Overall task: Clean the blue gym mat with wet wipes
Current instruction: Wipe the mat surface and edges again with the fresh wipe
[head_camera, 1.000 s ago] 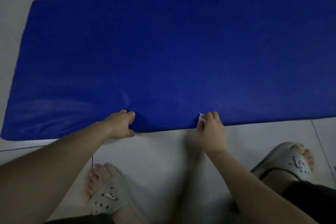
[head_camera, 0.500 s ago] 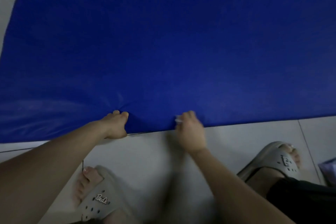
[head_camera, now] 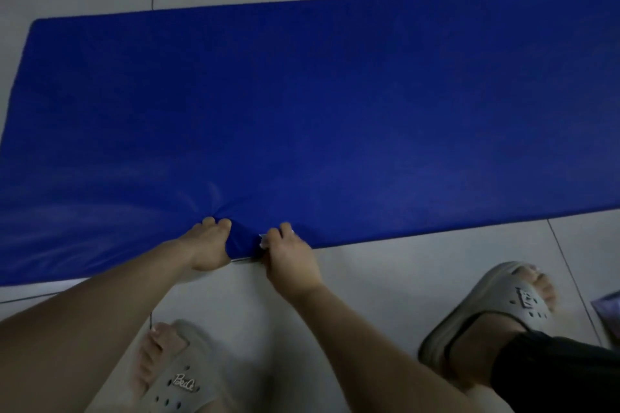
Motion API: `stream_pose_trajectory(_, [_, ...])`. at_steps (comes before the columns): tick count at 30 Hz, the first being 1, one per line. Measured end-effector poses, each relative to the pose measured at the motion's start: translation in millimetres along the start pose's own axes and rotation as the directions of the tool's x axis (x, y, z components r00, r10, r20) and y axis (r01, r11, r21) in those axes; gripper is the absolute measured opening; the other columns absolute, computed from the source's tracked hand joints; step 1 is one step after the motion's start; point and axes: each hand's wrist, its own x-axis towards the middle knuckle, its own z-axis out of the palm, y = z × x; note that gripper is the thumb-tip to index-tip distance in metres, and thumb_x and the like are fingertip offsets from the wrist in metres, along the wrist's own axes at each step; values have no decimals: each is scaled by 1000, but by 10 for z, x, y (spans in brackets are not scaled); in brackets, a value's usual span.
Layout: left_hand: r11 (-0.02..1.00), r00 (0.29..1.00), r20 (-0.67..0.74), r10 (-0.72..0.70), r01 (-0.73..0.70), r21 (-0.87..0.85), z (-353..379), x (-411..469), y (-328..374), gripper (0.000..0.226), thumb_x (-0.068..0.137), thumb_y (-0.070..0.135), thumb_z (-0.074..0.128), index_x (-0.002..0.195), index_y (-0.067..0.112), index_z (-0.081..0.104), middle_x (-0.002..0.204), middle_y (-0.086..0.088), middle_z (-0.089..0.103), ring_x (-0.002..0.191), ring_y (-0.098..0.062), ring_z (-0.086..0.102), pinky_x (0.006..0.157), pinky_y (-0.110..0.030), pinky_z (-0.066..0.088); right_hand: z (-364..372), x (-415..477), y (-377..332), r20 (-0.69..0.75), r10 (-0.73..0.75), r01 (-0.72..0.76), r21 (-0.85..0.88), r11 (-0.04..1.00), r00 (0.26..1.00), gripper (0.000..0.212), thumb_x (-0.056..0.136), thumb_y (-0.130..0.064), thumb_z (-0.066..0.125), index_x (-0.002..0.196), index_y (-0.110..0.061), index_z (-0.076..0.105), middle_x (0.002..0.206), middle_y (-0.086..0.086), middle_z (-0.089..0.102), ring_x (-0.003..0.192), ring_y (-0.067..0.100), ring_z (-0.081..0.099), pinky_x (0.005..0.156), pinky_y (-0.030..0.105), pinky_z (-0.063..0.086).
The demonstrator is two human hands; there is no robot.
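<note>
Our left hand (head_camera: 208, 245) grips blue gym mat (head_camera: 302, 111) near edge; our right hand (head_camera: 292, 260) pinches wet wipe (head_camera: 262, 240) against it.

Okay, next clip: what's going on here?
A person is at the near long edge of a blue gym mat that lies on a tiled floor. The left hand grips that edge, puckering the cover. Close beside it, the right hand holds a white wet wipe against the same edge. Both feet are in pale slippers.
</note>
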Motion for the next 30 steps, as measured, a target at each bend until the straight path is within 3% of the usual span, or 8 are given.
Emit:
stream_pose_trajectory(5, [1000, 1000, 18, -8, 8, -3, -4, 11, 10, 35, 91, 32, 60, 111, 23, 32, 119, -5, 36, 110, -24, 48, 104, -37, 45, -640, -329, 1126, -225, 205, -218, -31, 976, 952, 9, 96, -7, 58, 101, -3, 64, 105, 16, 58, 84, 36, 61, 73, 42, 49])
stream_pose_trajectory(11, [998, 1000, 7, -17, 16, 68, -20, -45, 47, 33, 93, 31, 57, 111, 22, 32, 125, -9, 38, 109, -25, 49, 103, -38, 46, -888, -400, 1519, -336, 692, -654, 235, 719, 639, 11, 103, -21, 48, 97, -11, 46, 109, 11, 52, 89, 35, 60, 71, 36, 40])
stream_pose_trajectory(12, [997, 1000, 7, -28, 28, 76, -32, -63, 62, 33, 94, 31, 57, 112, 21, 32, 126, -10, 38, 111, -25, 49, 104, -38, 45, -771, -359, 1362, -322, 682, -628, 267, 731, 657, 13, 103, -23, 48, 96, -13, 45, 107, 8, 50, 91, 34, 60, 72, 34, 38])
stream_pose_trajectory(16, [984, 990, -45, -132, 136, 112, -7, -103, 228, 41, 93, 32, 57, 127, 17, 40, 130, -9, 42, 113, -25, 51, 100, -39, 49, -272, -265, 673, -187, 347, -297, 249, 922, 919, 13, 103, -16, 50, 106, -6, 57, 118, 9, 53, 98, 26, 62, 81, 30, 47])
stream_pose_trajectory(18, [964, 976, -115, -183, 201, 173, -21, -146, 420, 36, 89, 40, 60, 117, 19, 52, 117, 0, 54, 102, -18, 57, 89, -34, 54, -293, -245, 693, -168, 267, -236, 182, 955, 949, 18, 102, -15, 51, 112, -5, 61, 128, 12, 54, 97, 28, 64, 80, 31, 49])
stream_pose_trajectory(21, [948, 978, -183, -95, 145, 283, -105, -145, 763, 27, 86, 52, 59, 93, 26, 57, 88, 10, 60, 79, -11, 58, 66, -27, 50, -594, -323, 1103, -211, 244, -228, 98, 969, 946, 18, 98, -10, 55, 111, 0, 62, 119, 19, 57, 91, 38, 63, 78, 43, 49])
stream_pose_trajectory(26, [901, 935, -274, 224, -92, 423, -175, -64, 1259, 15, 87, 19, 59, 102, 16, 55, 96, 1, 51, 84, -19, 54, 68, -32, 43, -1217, -430, 2038, -324, 638, -602, 215, 769, 699, 19, 97, -16, 54, 111, -4, 58, 121, 17, 50, 98, 42, 60, 84, 44, 46])
stream_pose_trajectory(30, [885, 898, -247, 366, -253, 390, -118, 3, 1733, 24, 90, 33, 61, 106, 18, 50, 111, -4, 52, 99, -24, 56, 80, -35, 44, -1449, -428, 2393, -319, 827, -761, 336, 556, 463, 21, 99, -28, 54, 110, -11, 57, 121, 14, 46, 86, 34, 56, 79, 38, 41])
